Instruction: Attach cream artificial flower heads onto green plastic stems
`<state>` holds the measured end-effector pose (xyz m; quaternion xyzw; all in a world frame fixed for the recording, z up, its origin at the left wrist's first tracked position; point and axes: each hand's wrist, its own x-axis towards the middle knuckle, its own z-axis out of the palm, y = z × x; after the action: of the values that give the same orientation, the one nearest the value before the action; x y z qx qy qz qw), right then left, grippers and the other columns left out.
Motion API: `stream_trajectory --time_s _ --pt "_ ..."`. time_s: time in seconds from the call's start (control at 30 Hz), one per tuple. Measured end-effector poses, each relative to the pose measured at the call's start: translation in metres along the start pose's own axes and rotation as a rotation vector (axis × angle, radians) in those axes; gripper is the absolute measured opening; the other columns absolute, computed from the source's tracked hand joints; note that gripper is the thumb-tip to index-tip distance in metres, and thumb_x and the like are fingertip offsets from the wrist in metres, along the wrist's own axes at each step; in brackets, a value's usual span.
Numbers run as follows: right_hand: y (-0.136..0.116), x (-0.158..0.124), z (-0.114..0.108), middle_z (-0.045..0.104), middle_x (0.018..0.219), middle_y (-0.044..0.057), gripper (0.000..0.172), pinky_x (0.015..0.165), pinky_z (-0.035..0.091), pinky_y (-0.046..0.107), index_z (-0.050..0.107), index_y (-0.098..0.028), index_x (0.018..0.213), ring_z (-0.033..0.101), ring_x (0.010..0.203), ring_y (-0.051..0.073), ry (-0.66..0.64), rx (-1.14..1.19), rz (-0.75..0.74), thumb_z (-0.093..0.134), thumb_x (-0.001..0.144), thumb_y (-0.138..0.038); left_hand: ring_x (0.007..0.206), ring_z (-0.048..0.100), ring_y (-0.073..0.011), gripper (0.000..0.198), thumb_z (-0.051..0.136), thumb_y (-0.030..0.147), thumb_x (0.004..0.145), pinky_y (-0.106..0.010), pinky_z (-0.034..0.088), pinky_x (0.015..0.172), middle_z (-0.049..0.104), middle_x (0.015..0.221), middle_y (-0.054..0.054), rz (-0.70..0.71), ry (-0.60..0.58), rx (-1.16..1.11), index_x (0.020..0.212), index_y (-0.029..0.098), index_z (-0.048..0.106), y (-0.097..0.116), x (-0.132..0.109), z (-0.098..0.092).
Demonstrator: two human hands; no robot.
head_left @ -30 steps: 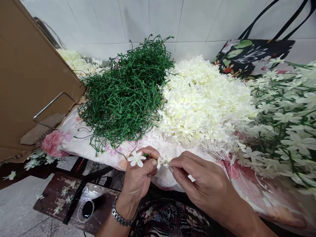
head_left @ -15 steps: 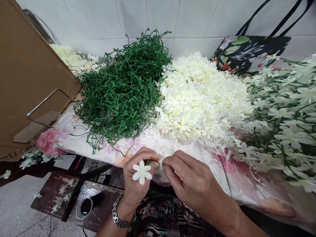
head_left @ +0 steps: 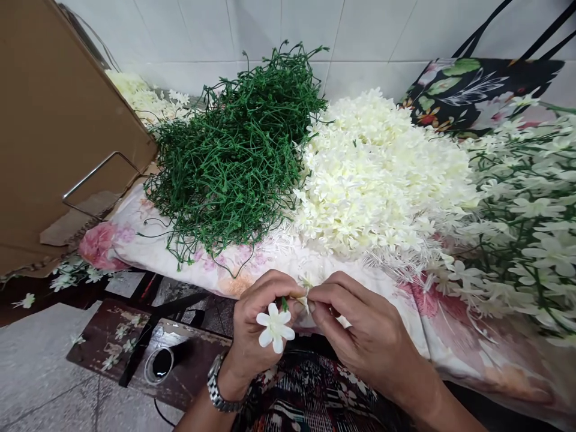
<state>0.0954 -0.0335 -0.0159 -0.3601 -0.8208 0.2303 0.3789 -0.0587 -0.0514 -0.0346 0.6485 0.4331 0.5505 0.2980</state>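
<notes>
My left hand (head_left: 265, 312) is closed on a green artificial flower stem, and a white flower (head_left: 275, 327) with several petals sticks out below its fingers. Close by on the right, my right hand (head_left: 360, 318) pinches at small pale petals between the two sets of fingertips; their exact shape is mostly hidden. Beyond my hands lies a tangled heap of green plastic stems (head_left: 234, 156). To its right spreads a large pile of loose cream-white blossoms (head_left: 378, 174).
Finished-looking white flower sprays (head_left: 535, 222) fill the right side. A cardboard box (head_left: 76, 132) stands at left, beside a floral cloth (head_left: 171, 258). Lower left, a clear cup (head_left: 159, 365) of dark liquid sits on a worn wooden bench (head_left: 193, 354). A floral bag (head_left: 481, 90) leans on the tiled wall.
The view has shifted slightly, so the heaps appear further right. Both hands stay together at the stem, and the white flower has turned a little.
</notes>
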Motion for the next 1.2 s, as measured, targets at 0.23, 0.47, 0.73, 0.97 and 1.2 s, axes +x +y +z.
stream_trajectory --time_s 0.23,0.47,0.73,0.97,1.2 --pt "0.002 -0.007 0.006 0.049 0.067 -0.001 0.009 0.052 0.040 0.019 0.054 -0.014 0.081 0.049 0.058 0.007 0.086 0.130 0.080 0.050 0.085 -0.008 0.071 0.057 -0.0108 0.018 0.059 0.001 0.077 -0.020 0.045 0.063 0.060 0.077 -0.002 0.083 -0.006 0.032 0.090 0.014 0.062 0.004 -0.002 0.002" --pt "0.002 -0.008 0.007 0.049 0.065 0.000 0.009 0.049 0.040 0.019 0.053 -0.014 0.083 0.048 0.056 0.007 0.111 0.081 0.023 0.049 0.085 -0.007 0.070 0.057 -0.0119 0.020 0.059 0.001 0.078 -0.022 0.046 0.063 0.060 0.076 -0.002 0.092 -0.011 0.081 0.092 0.015 0.062 0.001 -0.007 0.003" --pt "0.003 -0.011 0.007 0.050 0.064 0.001 0.009 0.048 0.040 0.020 0.055 -0.013 0.081 0.049 0.054 0.008 0.112 0.015 0.011 0.049 0.084 -0.007 0.072 0.057 -0.0118 0.020 0.056 0.001 0.078 -0.022 0.047 0.065 0.061 0.077 -0.002 0.085 0.007 0.098 0.091 0.016 0.058 0.003 -0.008 0.006" --pt "0.007 -0.012 0.006 0.051 0.064 0.000 0.010 0.047 0.041 0.020 0.057 -0.015 0.081 0.050 0.053 0.009 0.078 0.073 0.057 0.049 0.085 -0.011 0.071 0.057 -0.0132 0.017 0.056 0.003 0.079 -0.024 0.046 0.064 0.062 0.078 -0.003 0.012 -0.064 0.035 0.086 0.017 0.059 0.004 -0.006 0.005" --pt "0.005 -0.011 0.008 0.056 0.066 0.000 0.011 0.051 0.044 0.019 0.058 -0.016 0.081 0.053 0.057 0.008 0.053 0.213 0.149 0.049 0.087 -0.014 0.066 0.057 -0.0126 0.010 0.063 0.007 0.076 -0.023 0.045 0.059 0.061 0.071 -0.001 -0.102 0.043 -0.170 0.077 0.017 0.064 -0.003 -0.004 0.008"
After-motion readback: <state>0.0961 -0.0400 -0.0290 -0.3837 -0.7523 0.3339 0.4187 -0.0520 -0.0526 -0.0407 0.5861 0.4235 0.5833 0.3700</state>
